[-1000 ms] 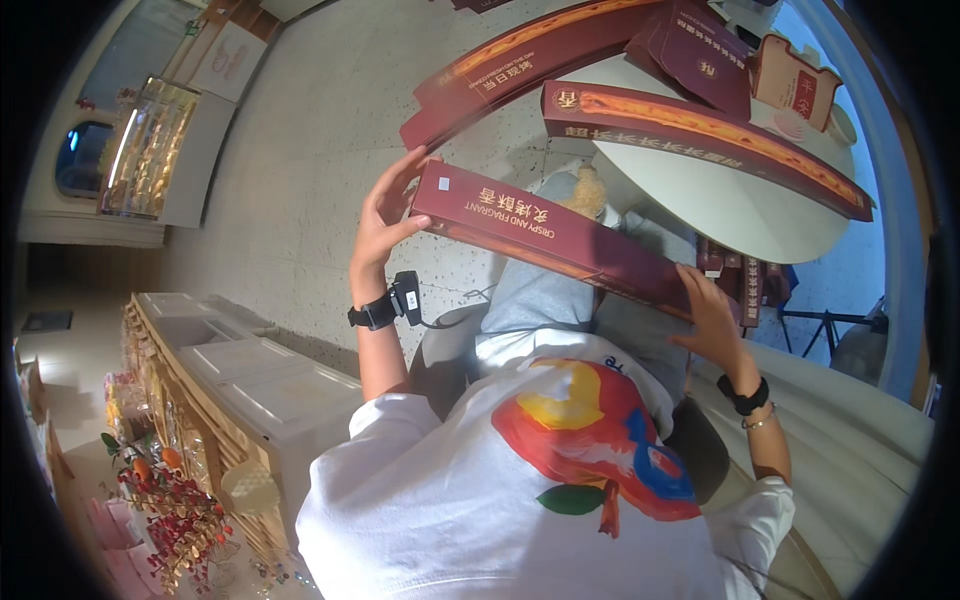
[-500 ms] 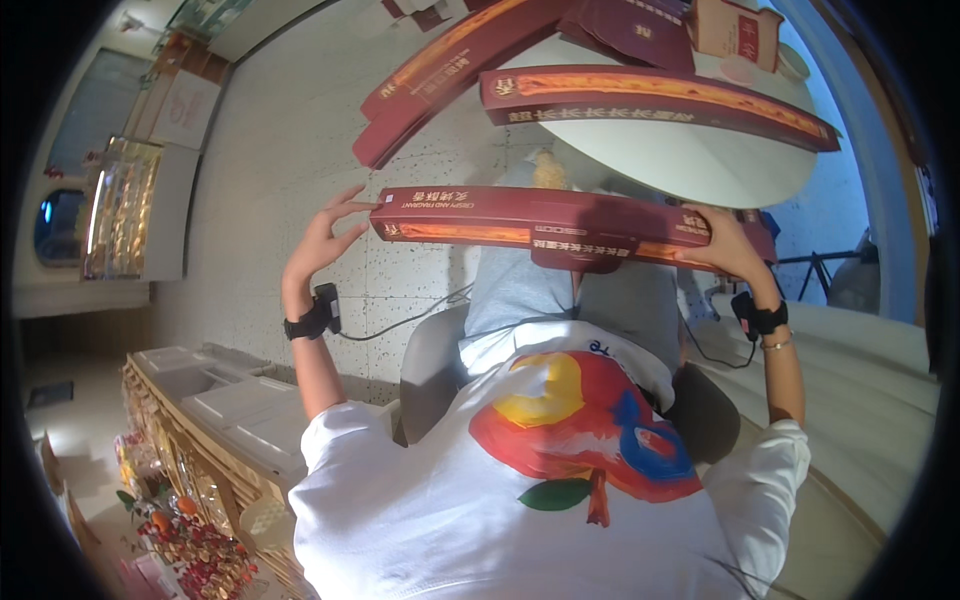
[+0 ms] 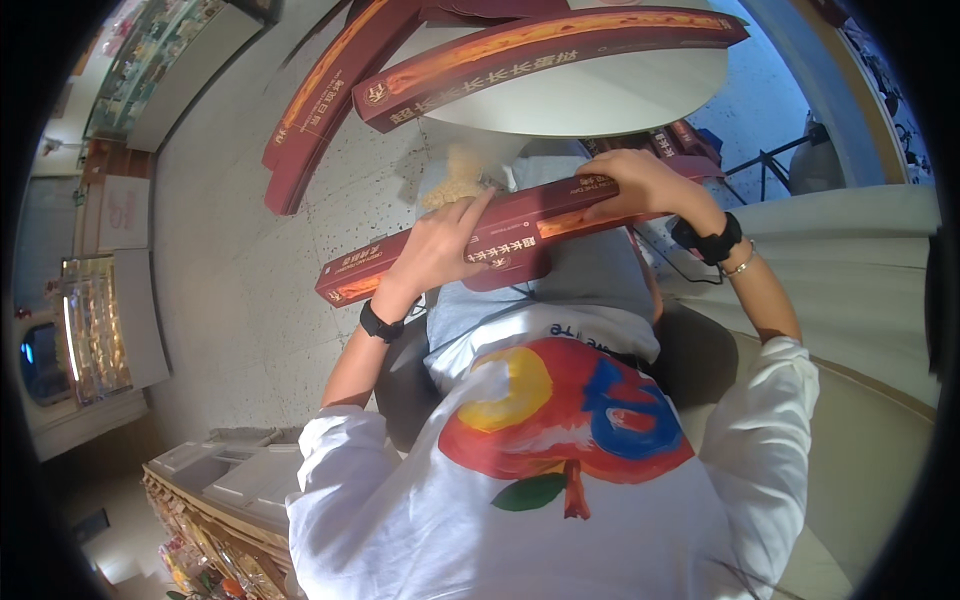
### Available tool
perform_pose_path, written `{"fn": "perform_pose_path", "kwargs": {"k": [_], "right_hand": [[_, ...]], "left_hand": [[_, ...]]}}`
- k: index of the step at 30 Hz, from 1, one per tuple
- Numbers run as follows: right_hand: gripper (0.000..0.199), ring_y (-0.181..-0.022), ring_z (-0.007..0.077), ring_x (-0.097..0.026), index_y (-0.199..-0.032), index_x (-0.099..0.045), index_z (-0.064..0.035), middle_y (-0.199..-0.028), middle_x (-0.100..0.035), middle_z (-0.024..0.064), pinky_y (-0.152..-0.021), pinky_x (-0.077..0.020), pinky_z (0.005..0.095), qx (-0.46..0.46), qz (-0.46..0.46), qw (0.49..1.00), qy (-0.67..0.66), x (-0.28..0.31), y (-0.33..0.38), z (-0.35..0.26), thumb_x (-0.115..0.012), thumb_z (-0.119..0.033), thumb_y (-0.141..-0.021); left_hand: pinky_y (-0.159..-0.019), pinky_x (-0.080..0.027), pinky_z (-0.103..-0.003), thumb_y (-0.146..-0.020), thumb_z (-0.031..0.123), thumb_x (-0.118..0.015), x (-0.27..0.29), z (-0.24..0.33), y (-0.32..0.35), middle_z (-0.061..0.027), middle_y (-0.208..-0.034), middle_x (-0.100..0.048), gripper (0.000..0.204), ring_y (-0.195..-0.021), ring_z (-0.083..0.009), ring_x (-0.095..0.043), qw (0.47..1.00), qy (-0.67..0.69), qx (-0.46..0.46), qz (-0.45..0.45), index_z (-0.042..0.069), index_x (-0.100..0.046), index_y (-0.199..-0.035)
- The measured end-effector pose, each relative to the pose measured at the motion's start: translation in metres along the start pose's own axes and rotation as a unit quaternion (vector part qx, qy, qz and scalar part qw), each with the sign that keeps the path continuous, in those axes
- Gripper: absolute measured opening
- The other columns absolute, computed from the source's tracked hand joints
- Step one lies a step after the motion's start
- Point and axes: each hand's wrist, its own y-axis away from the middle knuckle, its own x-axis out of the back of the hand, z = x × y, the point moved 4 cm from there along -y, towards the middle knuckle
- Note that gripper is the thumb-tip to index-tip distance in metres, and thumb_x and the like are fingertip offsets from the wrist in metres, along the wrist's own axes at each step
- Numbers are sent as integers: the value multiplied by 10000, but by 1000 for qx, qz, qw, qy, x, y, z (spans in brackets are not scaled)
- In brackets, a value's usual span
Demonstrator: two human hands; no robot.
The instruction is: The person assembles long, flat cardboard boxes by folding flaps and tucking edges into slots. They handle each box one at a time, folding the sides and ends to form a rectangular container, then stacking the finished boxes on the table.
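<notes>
Left hand [image 3: 437, 250] and right hand [image 3: 640, 185]: fingers wrapped around long red box [image 3: 500, 240]; white round surface [image 3: 600, 95] beyond fingertips.

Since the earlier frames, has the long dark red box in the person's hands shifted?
Yes. The long dark red box has tilted, its left end dropping away from the round white table; the left hand has slid inward along it.

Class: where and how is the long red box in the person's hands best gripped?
Probably two-handed across the box's narrow width, from above, hands spread apart. It is long, slim and tilted, so one grip would let it swing. The left hand and right hand hold it so.
</notes>
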Motion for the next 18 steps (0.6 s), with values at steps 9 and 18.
{"fn": "perform_pose_path", "kwargs": {"k": [9, 18], "right_hand": [[726, -1219, 276, -529, -1315, -564, -106, -1215, -637, 93, -1151, -238, 521, -8, 151, 985, 79, 4, 41, 14, -796, -445, -717], [915, -1317, 254, -471, -1518, -314, -122, -1485, -405, 131, -1072, -391, 392, -61, 458, 811, -359, 18, 123, 41, -810, -322, -776]], "left_hand": [[-867, -525, -406, -600, 313, -777, 19, -28, 9, -170, -1128, -681, 792, -1004, -344, -661, 992, 95, 44, -64, 99, -539, -1325], [-934, -508, -347, -586, 178, -830, 16, -49, 25, -149, -1169, -673, 854, -1053, -219, -661, 945, 296, 67, -121, 38, -505, -1362]]}}
